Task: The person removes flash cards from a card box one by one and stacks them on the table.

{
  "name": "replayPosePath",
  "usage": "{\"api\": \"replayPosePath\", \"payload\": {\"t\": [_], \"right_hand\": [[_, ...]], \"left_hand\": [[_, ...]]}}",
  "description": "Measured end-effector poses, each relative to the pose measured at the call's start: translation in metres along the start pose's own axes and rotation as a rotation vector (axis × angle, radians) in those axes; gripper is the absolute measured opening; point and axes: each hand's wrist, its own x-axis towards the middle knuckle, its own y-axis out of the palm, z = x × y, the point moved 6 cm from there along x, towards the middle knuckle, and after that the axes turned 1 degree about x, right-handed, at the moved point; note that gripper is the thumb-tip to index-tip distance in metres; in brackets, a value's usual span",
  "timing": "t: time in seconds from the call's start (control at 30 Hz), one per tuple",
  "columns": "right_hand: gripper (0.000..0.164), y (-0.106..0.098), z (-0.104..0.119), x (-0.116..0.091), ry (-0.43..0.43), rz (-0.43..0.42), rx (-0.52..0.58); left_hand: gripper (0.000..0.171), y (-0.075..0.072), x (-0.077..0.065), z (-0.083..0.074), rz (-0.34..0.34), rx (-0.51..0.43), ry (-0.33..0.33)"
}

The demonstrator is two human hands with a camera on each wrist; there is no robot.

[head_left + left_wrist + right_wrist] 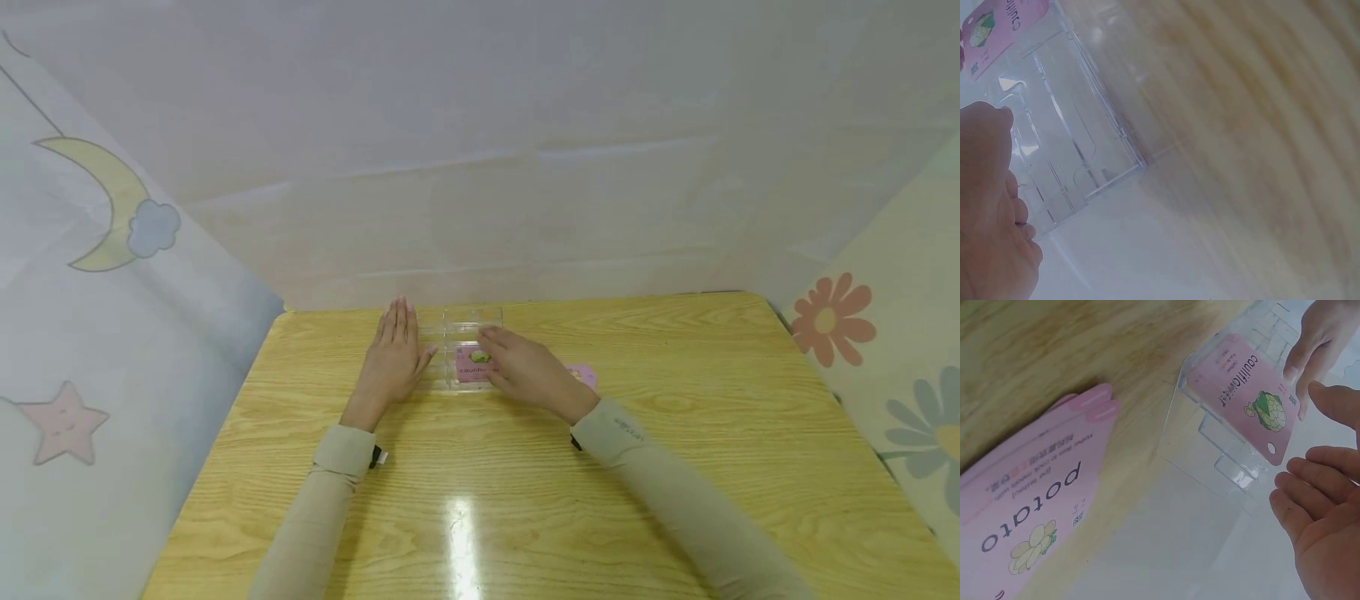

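Observation:
A clear plastic rack with stepped compartments stands near the table's back edge. In its right half leans a pink cauliflower card, which carries a vegetable picture and printed words. My left hand lies along the rack's left side with straight fingers, the thumb pointing towards the card. Over the card's right part is my right hand, hiding some of it in the head view. The right wrist view shows that hand's palm and loosely bent fingers beside the card, gripping nothing. Whether the fingertips touch the card or rack, I cannot tell.
Several pink cards, the top one reading potato, lie stacked on the wooden table to the right of the rack, partly under my right wrist. A pale fabric wall rises right behind the table's back edge.

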Motion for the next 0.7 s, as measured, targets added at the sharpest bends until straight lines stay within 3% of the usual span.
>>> {"api": "replayPosePath", "payload": {"t": [0.47, 0.7], "right_hand": [[0.059, 0.013, 0.004, 0.002, -0.019, 0.057, -0.078], [0.055, 0.018, 0.007, 0.003, -0.067, 0.043, -0.111]], "left_hand": [[0.083, -0.002, 0.000, -0.001, -0.003, -0.023, -0.014], [0.083, -0.001, 0.000, 0.000, 0.014, -0.044, -0.026]]}}
